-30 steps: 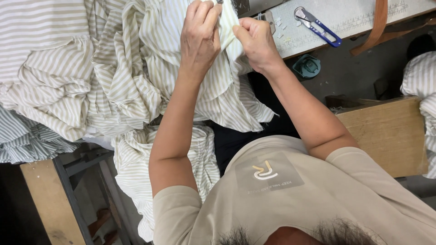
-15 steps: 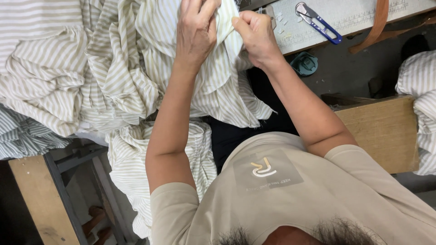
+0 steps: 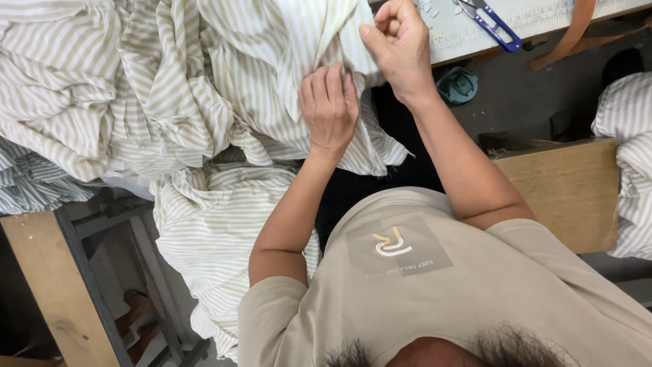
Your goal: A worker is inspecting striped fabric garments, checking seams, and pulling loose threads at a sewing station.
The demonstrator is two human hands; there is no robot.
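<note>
Left hand [image 3: 329, 109] and right hand [image 3: 401, 44] pinch the striped fabric [image 3: 272, 61] with fingers closed; blue snips [image 3: 490, 22] lie right of them.

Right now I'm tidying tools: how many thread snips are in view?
1. The blue-handled thread snips lie on the white worktable at top right, beyond the right hand. More may be hidden under the striped fabric.

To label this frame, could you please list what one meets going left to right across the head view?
Wooden bench → striped fabric → left hand → right hand → teal object → blue-handled snips → wooden board → striped bundle.
</note>
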